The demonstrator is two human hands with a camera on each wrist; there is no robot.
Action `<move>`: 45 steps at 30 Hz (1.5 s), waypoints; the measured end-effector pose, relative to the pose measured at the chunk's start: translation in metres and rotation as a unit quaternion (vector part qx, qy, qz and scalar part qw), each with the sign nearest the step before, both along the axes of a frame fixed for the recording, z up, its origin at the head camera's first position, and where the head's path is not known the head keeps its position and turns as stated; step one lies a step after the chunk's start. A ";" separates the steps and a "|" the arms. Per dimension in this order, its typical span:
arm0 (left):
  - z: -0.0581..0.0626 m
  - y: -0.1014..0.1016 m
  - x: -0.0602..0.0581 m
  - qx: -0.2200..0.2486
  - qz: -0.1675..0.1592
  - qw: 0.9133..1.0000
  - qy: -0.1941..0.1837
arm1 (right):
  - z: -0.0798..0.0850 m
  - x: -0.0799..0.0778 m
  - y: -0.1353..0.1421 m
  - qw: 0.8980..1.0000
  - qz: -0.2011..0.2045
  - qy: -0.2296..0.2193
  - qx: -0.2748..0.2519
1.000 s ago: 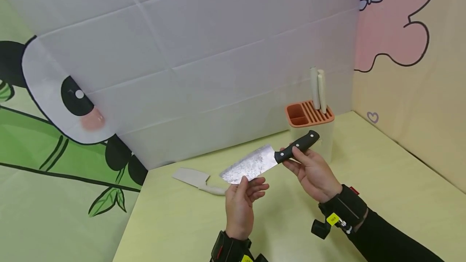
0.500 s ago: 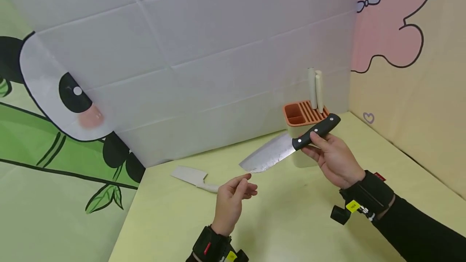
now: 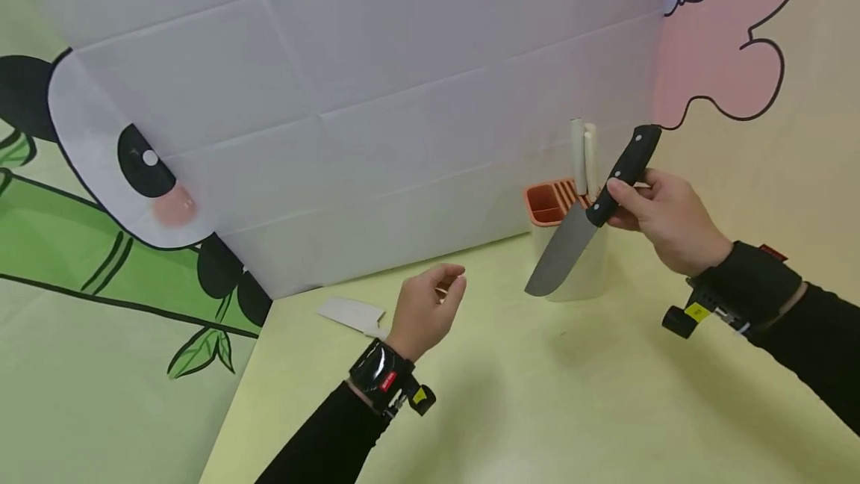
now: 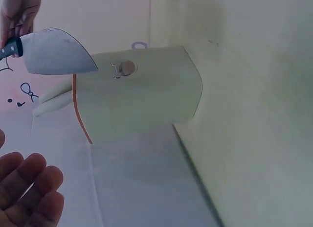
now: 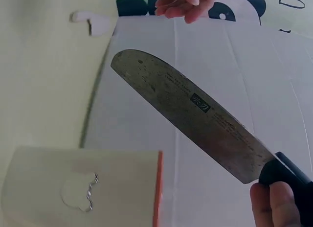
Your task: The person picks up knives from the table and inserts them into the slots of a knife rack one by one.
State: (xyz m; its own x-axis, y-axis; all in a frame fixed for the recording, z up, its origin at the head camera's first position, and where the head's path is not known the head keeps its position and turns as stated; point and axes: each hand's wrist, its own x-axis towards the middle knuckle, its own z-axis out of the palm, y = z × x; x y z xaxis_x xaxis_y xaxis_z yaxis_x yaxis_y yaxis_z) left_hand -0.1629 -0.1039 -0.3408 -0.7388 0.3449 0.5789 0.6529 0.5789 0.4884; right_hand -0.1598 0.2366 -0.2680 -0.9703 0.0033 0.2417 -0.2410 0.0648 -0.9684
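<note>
A kitchen knife with a broad steel blade and a black riveted handle is in my right hand, which grips the handle. The blade tilts down and left, overlapping the knife block in the head view. In the right wrist view the knife blade shows dark specks and a small logo. My left hand hovers over the table with loosely bent fingers and holds nothing; in the left wrist view its fingers are apart from everything. Behind its wrist lies a white cleaver, handle mostly hidden.
The pale block has an orange slotted top with two compartments, and two white-handled knives stand in its slots. A yellow table meets a pale back wall and a cartoon-printed side wall.
The knife has moved right and up toward the block, its blade turning more steeply downward. My left hand has come off the blade and drawn left, now overlapping the cleaver's handle.
</note>
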 end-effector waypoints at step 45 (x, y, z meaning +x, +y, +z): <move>0.031 0.133 -0.038 -0.438 0.003 0.899 0.012 | 0.093 -0.057 -0.017 0.934 -0.155 0.152 0.284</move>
State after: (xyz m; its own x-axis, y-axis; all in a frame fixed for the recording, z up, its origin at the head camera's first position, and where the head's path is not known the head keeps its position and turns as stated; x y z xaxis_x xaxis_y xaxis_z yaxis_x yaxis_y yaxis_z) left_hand -0.2008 0.0295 -0.3095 -0.7329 0.6724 0.1037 0.6529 0.7379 -0.1708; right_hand -0.2167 0.2196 -0.1745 -0.8300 0.0598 0.5546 -0.3843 0.6593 -0.6462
